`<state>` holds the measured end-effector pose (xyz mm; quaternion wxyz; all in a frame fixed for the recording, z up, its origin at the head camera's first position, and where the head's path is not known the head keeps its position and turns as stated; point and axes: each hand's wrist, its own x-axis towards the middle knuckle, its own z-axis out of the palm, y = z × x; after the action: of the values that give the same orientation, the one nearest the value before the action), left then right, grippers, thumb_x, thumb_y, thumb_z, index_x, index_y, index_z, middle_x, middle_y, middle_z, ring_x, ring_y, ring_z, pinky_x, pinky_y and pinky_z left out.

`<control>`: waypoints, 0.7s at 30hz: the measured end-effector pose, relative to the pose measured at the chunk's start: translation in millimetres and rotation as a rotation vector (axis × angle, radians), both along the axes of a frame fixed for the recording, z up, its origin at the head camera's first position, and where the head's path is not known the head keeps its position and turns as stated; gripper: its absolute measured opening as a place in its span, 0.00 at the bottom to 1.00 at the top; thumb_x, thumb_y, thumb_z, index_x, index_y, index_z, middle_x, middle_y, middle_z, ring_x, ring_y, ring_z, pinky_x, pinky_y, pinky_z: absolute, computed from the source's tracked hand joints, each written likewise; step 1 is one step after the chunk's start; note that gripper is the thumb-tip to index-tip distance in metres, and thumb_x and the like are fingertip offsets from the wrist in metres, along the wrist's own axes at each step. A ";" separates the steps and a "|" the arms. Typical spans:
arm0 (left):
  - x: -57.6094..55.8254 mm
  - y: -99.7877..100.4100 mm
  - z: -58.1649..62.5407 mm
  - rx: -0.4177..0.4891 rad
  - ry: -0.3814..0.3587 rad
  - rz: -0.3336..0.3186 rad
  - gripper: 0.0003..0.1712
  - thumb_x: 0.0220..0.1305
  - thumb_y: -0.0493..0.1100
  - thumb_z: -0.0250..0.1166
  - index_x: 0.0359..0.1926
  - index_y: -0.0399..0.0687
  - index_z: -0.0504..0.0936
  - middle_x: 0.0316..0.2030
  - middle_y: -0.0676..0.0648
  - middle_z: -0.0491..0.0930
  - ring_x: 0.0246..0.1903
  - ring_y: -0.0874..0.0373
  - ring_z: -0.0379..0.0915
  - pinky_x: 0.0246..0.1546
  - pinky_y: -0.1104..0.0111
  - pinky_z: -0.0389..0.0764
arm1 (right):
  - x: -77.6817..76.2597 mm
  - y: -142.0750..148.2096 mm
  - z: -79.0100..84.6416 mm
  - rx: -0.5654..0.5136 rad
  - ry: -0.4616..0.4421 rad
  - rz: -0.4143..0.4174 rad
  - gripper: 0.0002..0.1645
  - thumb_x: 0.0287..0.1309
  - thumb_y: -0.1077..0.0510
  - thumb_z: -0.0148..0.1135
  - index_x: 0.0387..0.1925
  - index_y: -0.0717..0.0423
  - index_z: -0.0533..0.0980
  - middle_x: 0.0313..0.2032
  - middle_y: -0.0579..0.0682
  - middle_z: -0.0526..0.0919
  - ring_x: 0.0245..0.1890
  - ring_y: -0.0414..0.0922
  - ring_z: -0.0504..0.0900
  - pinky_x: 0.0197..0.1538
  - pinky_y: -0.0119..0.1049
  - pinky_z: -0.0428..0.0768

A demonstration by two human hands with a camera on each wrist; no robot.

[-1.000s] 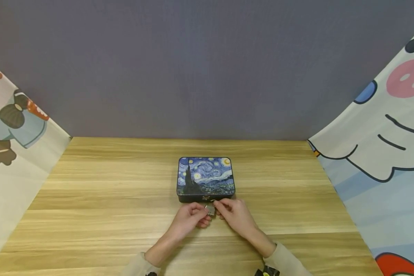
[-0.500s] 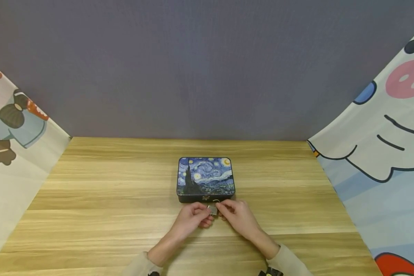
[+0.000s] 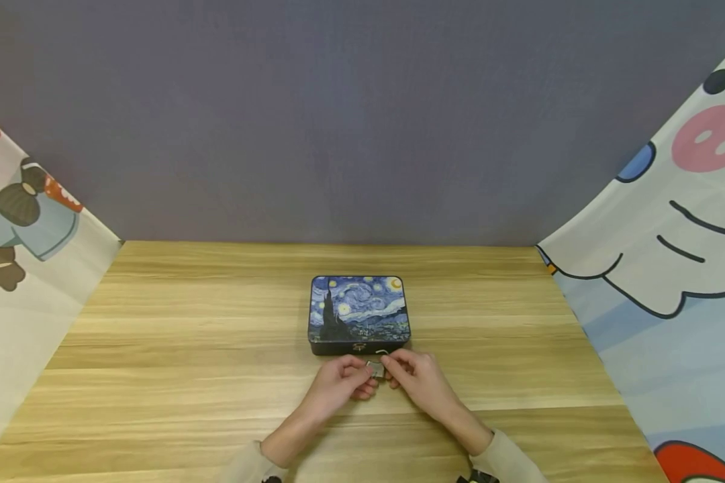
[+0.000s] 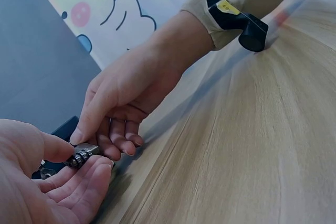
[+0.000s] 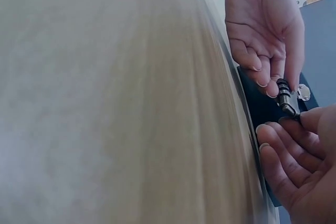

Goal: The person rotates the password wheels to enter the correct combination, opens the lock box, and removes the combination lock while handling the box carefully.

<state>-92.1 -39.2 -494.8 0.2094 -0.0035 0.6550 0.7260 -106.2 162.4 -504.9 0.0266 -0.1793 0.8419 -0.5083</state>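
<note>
A small metal combination padlock (image 3: 376,369) is held between both hands, just in front of the tin box. My left hand (image 3: 336,384) pinches its body between thumb and fingers; the ridged number dials (image 4: 82,157) face the left wrist camera. From the other side, the thumb and forefinger of my right hand (image 3: 419,381) pinch the padlock's shackle end, and the curved shackle (image 3: 382,352) pokes out past those fingertips. Behind them lies the dark tin box (image 3: 359,310) with a starry-night painting on its closed lid. A small metal clasp (image 3: 359,347) sits at its front.
The box rests on a wood-grain table (image 3: 187,349). A grey partition (image 3: 338,121) rises behind the table's far edge, and cartoon-printed curtains (image 3: 670,268) border both sides. Each sleeve cuff bears a dark wrist camera (image 4: 253,36).
Both hands have shifted slightly to the right with the padlock. More of the shackle's curve shows beyond the right fingertips than a second ago. The box stays in place.
</note>
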 end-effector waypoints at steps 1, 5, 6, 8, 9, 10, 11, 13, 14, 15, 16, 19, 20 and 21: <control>0.1 0.3 0.1 0.001 0.001 -0.002 0.13 0.72 0.35 0.63 0.47 0.24 0.78 0.35 0.35 0.87 0.30 0.60 0.85 0.36 0.68 0.89 | 0.2 0.5 0.0 -0.004 -0.005 0.001 0.12 0.74 0.56 0.61 0.35 0.57 0.84 0.26 0.48 0.86 0.23 0.41 0.85 0.27 0.31 0.85; 0.4 1.5 0.4 0.005 0.001 -0.009 0.13 0.72 0.35 0.63 0.47 0.24 0.78 0.36 0.34 0.87 0.31 0.60 0.85 0.37 0.68 0.89 | 0.9 2.8 -0.5 -0.027 -0.027 0.010 0.12 0.74 0.56 0.61 0.36 0.59 0.84 0.27 0.49 0.86 0.24 0.42 0.85 0.28 0.33 0.86; 0.5 1.8 0.3 0.007 0.001 -0.011 0.13 0.72 0.35 0.63 0.47 0.24 0.78 0.37 0.34 0.87 0.31 0.60 0.85 0.37 0.69 0.89 | 1.0 3.5 -0.7 -0.033 -0.032 0.011 0.12 0.74 0.56 0.61 0.36 0.59 0.84 0.28 0.49 0.86 0.24 0.42 0.85 0.29 0.33 0.86; 0.5 2.5 -0.1 0.011 0.002 -0.013 0.13 0.72 0.34 0.63 0.48 0.24 0.78 0.38 0.33 0.87 0.31 0.60 0.85 0.37 0.69 0.89 | 1.2 4.8 -0.9 -0.043 -0.039 0.011 0.12 0.74 0.57 0.60 0.37 0.59 0.84 0.28 0.50 0.86 0.24 0.42 0.85 0.29 0.34 0.87; 0.6 2.9 -0.4 0.012 0.003 -0.014 0.13 0.72 0.34 0.63 0.48 0.24 0.78 0.38 0.32 0.87 0.31 0.60 0.85 0.38 0.68 0.89 | 1.3 5.5 -0.8 -0.041 -0.038 0.008 0.11 0.74 0.57 0.60 0.37 0.59 0.84 0.28 0.50 0.86 0.24 0.42 0.85 0.29 0.34 0.87; 0.6 3.2 -0.5 0.012 0.004 -0.014 0.14 0.72 0.34 0.63 0.49 0.23 0.78 0.39 0.32 0.87 0.32 0.60 0.85 0.38 0.68 0.89 | 1.4 6.2 -0.8 -0.039 -0.037 0.005 0.11 0.74 0.57 0.61 0.37 0.58 0.84 0.28 0.49 0.86 0.24 0.42 0.85 0.29 0.34 0.87; 0.6 3.4 -0.6 0.010 0.006 -0.014 0.14 0.71 0.34 0.63 0.49 0.23 0.78 0.39 0.32 0.87 0.32 0.60 0.85 0.38 0.68 0.89 | 1.5 6.9 -0.6 -0.036 -0.034 0.003 0.11 0.74 0.57 0.61 0.36 0.58 0.84 0.28 0.49 0.86 0.24 0.41 0.85 0.29 0.34 0.87; 0.8 3.6 -0.5 0.006 0.011 -0.013 0.15 0.71 0.34 0.63 0.50 0.23 0.78 0.39 0.31 0.86 0.32 0.59 0.85 0.39 0.68 0.89 | 1.5 8.3 -0.3 -0.034 -0.026 0.002 0.10 0.74 0.58 0.61 0.36 0.57 0.84 0.28 0.49 0.86 0.24 0.41 0.85 0.29 0.33 0.87; 0.8 3.7 -0.2 0.004 0.013 -0.012 0.15 0.71 0.34 0.63 0.50 0.23 0.78 0.39 0.31 0.86 0.32 0.59 0.85 0.39 0.68 0.89 | 1.4 9.2 -0.2 -0.030 -0.022 0.000 0.10 0.73 0.58 0.61 0.36 0.57 0.84 0.28 0.49 0.85 0.24 0.41 0.85 0.29 0.33 0.87; 1.0 3.8 -0.1 0.002 0.014 -0.010 0.15 0.71 0.34 0.63 0.51 0.23 0.78 0.39 0.32 0.86 0.33 0.58 0.85 0.39 0.67 0.89 | 1.3 10.0 -0.2 -0.026 -0.018 -0.003 0.10 0.73 0.58 0.61 0.35 0.57 0.84 0.28 0.49 0.85 0.24 0.41 0.85 0.28 0.33 0.86; 1.1 3.9 0.3 0.001 0.014 -0.009 0.16 0.71 0.34 0.63 0.51 0.23 0.78 0.40 0.32 0.86 0.33 0.58 0.85 0.40 0.67 0.89 | 1.2 10.8 0.0 -0.024 -0.015 -0.005 0.10 0.73 0.58 0.61 0.35 0.58 0.84 0.28 0.49 0.85 0.24 0.42 0.85 0.28 0.33 0.86; 1.1 4.3 0.0 0.003 0.017 -0.007 0.17 0.71 0.34 0.63 0.53 0.22 0.77 0.40 0.31 0.86 0.35 0.55 0.86 0.41 0.65 0.90 | 0.5 13.5 0.2 -0.019 -0.018 -0.012 0.11 0.73 0.58 0.61 0.35 0.59 0.84 0.27 0.49 0.85 0.24 0.42 0.85 0.29 0.33 0.86; 1.3 4.6 0.2 0.003 0.017 -0.007 0.17 0.71 0.34 0.63 0.53 0.22 0.77 0.41 0.31 0.86 0.36 0.54 0.86 0.42 0.65 0.90 | 0.3 14.4 0.3 -0.015 -0.019 -0.013 0.11 0.73 0.58 0.61 0.35 0.59 0.84 0.28 0.49 0.85 0.24 0.42 0.85 0.29 0.33 0.86; 1.3 4.9 -0.2 0.004 0.021 -0.008 0.17 0.71 0.34 0.64 0.53 0.22 0.77 0.42 0.31 0.86 0.37 0.53 0.86 0.43 0.64 0.90 | 0.2 15.2 0.7 -0.012 -0.020 -0.016 0.11 0.73 0.58 0.61 0.35 0.59 0.84 0.28 0.50 0.85 0.24 0.42 0.85 0.29 0.33 0.87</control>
<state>-90.7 -34.3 -495.0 0.2056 0.0073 0.6557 0.7264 -106.0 177.6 -504.2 0.0302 -0.1677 0.8399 -0.5153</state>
